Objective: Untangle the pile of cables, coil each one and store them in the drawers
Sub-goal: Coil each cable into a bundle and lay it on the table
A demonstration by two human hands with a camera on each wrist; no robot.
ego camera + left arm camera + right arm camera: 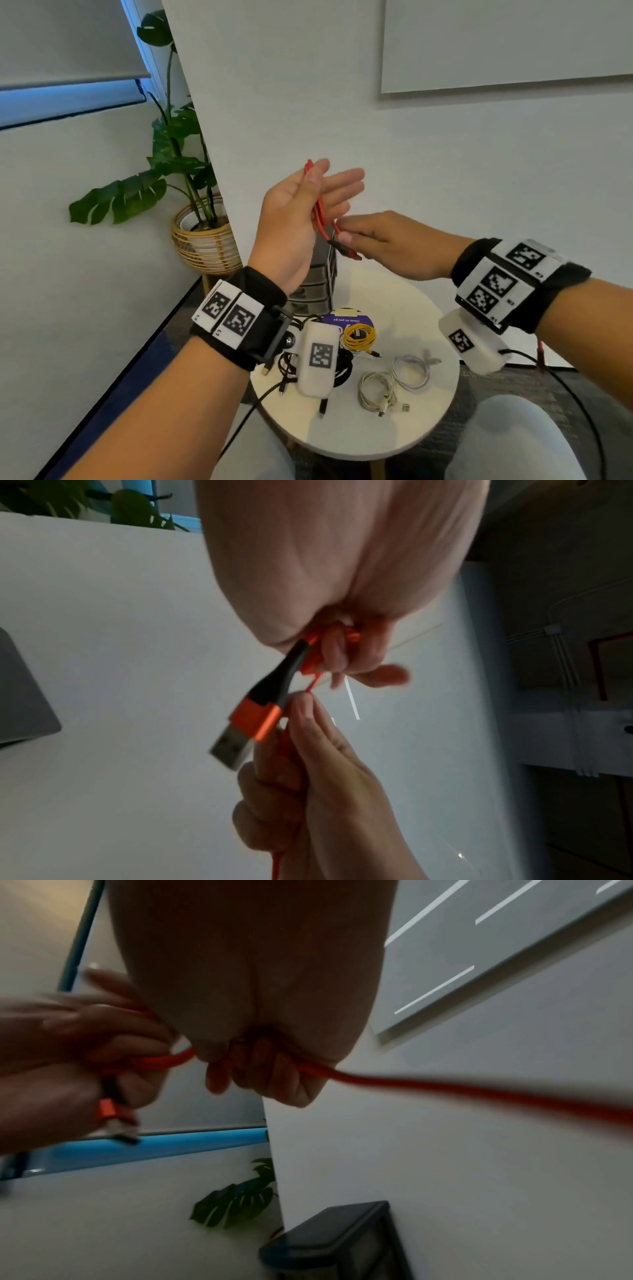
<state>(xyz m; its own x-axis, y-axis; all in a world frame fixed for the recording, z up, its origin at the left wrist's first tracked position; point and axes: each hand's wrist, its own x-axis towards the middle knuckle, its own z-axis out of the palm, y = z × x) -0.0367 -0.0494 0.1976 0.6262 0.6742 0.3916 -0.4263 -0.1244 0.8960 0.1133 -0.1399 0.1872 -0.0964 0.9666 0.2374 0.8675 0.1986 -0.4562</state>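
Note:
My left hand (308, 205) is raised above the table, fingers straight, with loops of a red cable (320, 219) wound round it and held under the thumb. My right hand (370, 240) pinches the same cable right beside the left palm. The cable's black and orange USB plug (346, 251) sticks out below the left hand. The left wrist view shows the plug (253, 723) hanging free by the right hand's fingertips (304, 710). In the right wrist view the red cable (445, 1091) runs off to the right from my curled right fingers (263, 1066).
A dark drawer unit (318, 287) stands at the back of the round white table (435, 404). On the table lie a coiled yellow cable (359, 337), two coiled white cables (411, 371), black cables (287, 370) and a purple card (346, 318). A potted plant (178, 164) stands left.

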